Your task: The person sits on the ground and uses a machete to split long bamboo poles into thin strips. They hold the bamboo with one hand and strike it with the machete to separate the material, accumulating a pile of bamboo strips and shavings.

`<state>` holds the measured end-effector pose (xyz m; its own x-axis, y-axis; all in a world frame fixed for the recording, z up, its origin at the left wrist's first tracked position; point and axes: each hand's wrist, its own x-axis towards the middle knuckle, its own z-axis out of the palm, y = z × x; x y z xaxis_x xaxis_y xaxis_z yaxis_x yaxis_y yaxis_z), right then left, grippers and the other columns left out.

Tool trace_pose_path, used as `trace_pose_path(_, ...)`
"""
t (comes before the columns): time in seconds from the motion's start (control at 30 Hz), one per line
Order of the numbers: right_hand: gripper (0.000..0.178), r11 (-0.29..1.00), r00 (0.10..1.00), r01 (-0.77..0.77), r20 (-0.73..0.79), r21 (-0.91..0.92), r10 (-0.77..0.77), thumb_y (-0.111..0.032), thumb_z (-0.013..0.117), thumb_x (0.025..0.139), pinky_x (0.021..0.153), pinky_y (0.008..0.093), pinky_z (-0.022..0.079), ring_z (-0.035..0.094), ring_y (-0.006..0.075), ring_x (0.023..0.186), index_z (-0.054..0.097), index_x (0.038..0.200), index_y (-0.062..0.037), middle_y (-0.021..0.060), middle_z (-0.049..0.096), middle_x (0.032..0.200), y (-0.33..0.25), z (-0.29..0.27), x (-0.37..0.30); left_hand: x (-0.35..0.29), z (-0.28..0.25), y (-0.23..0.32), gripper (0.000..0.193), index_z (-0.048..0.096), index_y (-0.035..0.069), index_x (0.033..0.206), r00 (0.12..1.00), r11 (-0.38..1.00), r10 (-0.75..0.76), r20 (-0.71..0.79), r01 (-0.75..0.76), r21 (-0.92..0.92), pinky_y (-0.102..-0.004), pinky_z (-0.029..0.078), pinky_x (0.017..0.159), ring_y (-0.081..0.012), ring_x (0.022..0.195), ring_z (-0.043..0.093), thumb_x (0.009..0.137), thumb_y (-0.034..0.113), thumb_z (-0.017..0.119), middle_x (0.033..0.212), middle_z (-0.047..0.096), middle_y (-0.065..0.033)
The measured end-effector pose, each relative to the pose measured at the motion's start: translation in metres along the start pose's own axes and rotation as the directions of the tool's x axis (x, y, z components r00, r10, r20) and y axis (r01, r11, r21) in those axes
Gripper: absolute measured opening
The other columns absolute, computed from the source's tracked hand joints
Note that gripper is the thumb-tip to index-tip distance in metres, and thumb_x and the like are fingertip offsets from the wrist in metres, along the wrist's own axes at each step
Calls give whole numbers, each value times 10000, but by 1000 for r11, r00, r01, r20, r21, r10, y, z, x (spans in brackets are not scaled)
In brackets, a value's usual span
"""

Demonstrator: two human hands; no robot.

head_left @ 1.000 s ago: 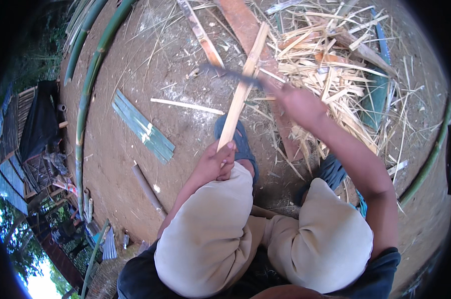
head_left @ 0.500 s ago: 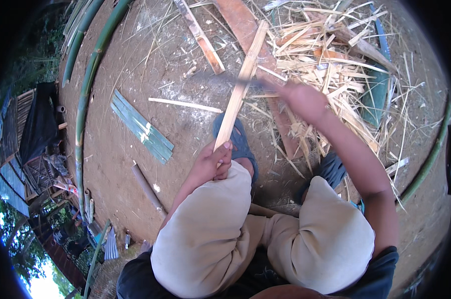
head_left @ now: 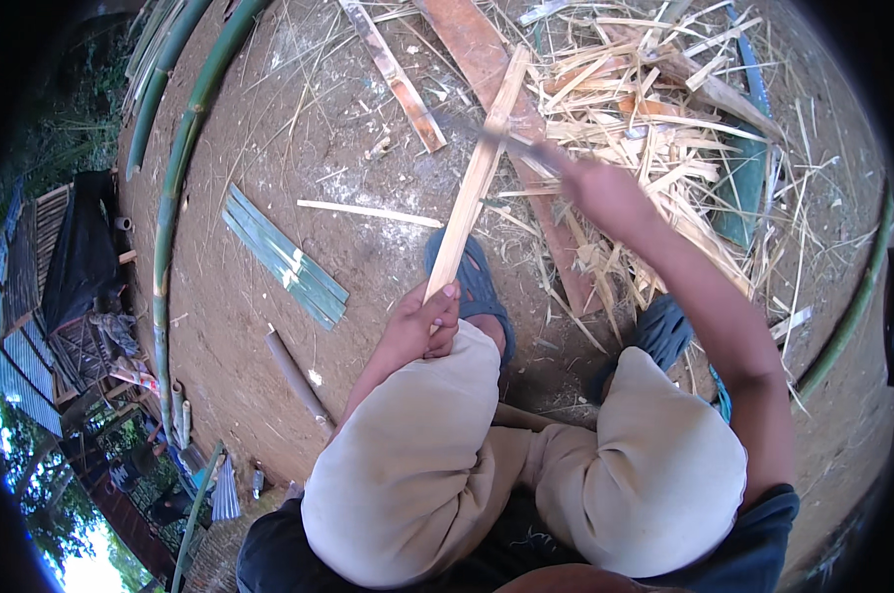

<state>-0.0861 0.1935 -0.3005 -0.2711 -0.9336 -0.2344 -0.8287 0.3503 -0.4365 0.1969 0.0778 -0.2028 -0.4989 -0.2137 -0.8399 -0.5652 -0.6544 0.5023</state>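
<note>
Dirt floor [head_left: 215, 346] left, shavings [head_left: 654, 158] right | left hand [head_left: 417, 324] grips wood strip [head_left: 470, 203], near end | right hand [head_left: 605, 193] holds blurred blade [head_left: 493, 136]

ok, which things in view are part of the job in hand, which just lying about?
In use:
pale split strip, in the left hand
bladed tool, blurred, in the right hand

Lying about:
pile of pale slivers, probably offcuts
green split bamboo slats
long green bamboo pole at left
brown stick

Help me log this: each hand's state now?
Left hand: closed, holding a long, flat, pale wooden strip.
Right hand: closed, holding a narrow, blurred, dark-grey blade.
</note>
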Motion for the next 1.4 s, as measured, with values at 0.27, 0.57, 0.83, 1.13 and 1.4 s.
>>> trace_pose_path(0.27, 545, 931, 935, 353, -3, -92, -354, -235, 485, 971, 473, 376, 543, 663, 263, 605, 312, 1486, -283, 139, 599, 804, -62, 3, -30, 2, -3, 1, 221, 501, 56, 1042, 998, 995, 14, 64, -8, -96, -224, 246, 389, -50, 412, 269, 1028, 273, 463, 642, 342, 44)
trace_pose_path(0.57, 550, 990, 995, -50, 82, -133, 62, -129, 474, 953, 515, 432, 552, 677, 291, 663, 323, 1463, -268, 131, 650, 821, -31, -21, -5, -5, 2, 3, 203, 494, 56, 1027, 999, 999, 27, 43, -25, -47, -221, 236, 404, -47, 426, 277, 1023, 257, 462, 646, 339, 46)
trace_pose_path(0.83, 467, 994, 995, -98, 31, -57, 99, -157, 441, 983, 571, 422, 574, 666, 278, 653, 362, 1442, -139, 169, 644, 873, 19, -7, 3, -2, 9, 3, 202, 491, 58, 1021, 999, 998, 21, 26, -20, -53, -217, 226, 405, -42, 423, 266, 1024, 258, 464, 647, 329, 52)
trace_pose_path(1.13, 430, 981, 977, -184, 100, -58, 189, -160, 428, 979, 516, 436, 566, 682, 286, 620, 399, 1400, -82, 132, 669, 777, 10, -23, 15, -6, 12, 4, 244, 486, 40, 1073, 999, 997, 25, 28, -23, -72, -212, 208, 410, -40, 425, 254, 1007, 274, 502, 650, 331, 49)
trace_pose_path(1.4, 388, 969, 963, -241, -138, -53, 232, -171, 466, 987, 597, 404, 598, 659, 261, 596, 459, 1354, -46, 137, 667, 816, 56, -22, 30, -6, 11, 8, 202, 493, 55, 1067, 998, 993, 42, 37, -38, -109, -212, 202, 420, -40, 425, 244, 1014, 250, 491, 633, 315, 50)
